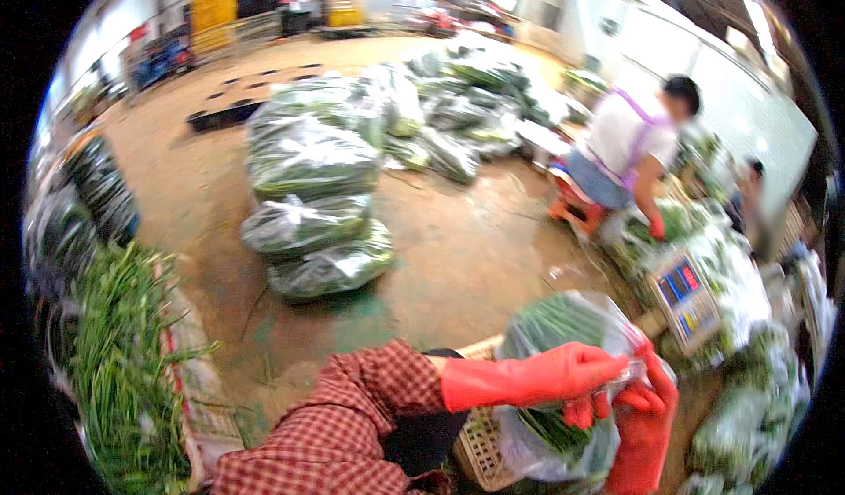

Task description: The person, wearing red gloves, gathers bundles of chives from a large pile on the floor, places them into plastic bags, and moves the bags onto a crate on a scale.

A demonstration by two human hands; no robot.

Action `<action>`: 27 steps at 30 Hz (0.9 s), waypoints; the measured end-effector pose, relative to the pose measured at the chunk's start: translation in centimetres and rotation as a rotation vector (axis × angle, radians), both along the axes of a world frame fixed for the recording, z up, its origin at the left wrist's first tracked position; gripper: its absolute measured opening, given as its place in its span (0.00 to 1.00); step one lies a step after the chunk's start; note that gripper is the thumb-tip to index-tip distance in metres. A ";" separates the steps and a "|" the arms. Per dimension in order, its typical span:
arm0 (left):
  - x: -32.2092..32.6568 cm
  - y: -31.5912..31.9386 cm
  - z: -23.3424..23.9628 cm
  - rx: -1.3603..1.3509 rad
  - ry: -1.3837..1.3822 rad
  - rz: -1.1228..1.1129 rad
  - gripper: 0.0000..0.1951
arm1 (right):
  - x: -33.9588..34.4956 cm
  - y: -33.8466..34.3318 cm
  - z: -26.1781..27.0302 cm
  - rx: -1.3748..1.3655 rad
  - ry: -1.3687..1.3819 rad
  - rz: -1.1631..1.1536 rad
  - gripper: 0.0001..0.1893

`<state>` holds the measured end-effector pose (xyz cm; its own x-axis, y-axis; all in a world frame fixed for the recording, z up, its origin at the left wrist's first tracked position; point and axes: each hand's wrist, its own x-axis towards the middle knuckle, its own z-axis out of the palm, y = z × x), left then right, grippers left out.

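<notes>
Both of my hands wear long red rubber gloves. My left hand [591,379] and my right hand [647,389] pinch the gathered mouth of a clear plastic bag [551,327] between their fingers. Long thin green leafy vegetables [554,432] show inside the bag. The bag rests over a tan plastic basket [488,449] at the lower right, just past my knees. Part of the bag is hidden behind my gloves and forearm.
Filled bags of greens [313,158] stand stacked ahead, with more piled behind. Loose greens [125,363] lie at the left. A digital scale [684,300] and bagged vegetables [752,409] are at the right, near a seated person [620,145] in red gloves.
</notes>
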<state>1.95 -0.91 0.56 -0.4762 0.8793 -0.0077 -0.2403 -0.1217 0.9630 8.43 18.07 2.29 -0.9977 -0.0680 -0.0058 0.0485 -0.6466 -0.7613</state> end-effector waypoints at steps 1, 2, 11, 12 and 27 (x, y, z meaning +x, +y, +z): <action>-0.9 0.1 -1.5 0.120 -0.349 0.039 0.23 | 0.1 0.1 -0.1 -0.141 -0.048 0.034 0.22; -1.7 0.1 -3.4 0.171 -0.355 0.021 0.19 | 0.1 0.0 -0.2 -0.284 -0.103 0.069 0.23; -3.3 8.3 -9.6 0.016 0.158 -0.409 0.05 | -1.5 -2.9 -2.8 0.377 0.054 -0.243 0.22; -4.2 8.8 -9.9 -0.006 0.104 -0.163 0.07 | -1.5 -0.6 -3.8 0.587 -0.002 -0.271 0.23; -6.2 5.4 -7.8 0.632 -0.572 0.033 0.38 | -5.3 4.0 -10.2 0.193 -0.100 -0.555 0.17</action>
<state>-4.27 4.54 -7.20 -0.5739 0.7851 0.2330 -0.6557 -0.6109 0.4436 3.09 22.11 -7.95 -0.8776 0.4755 -0.0617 -0.1801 -0.4462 -0.8766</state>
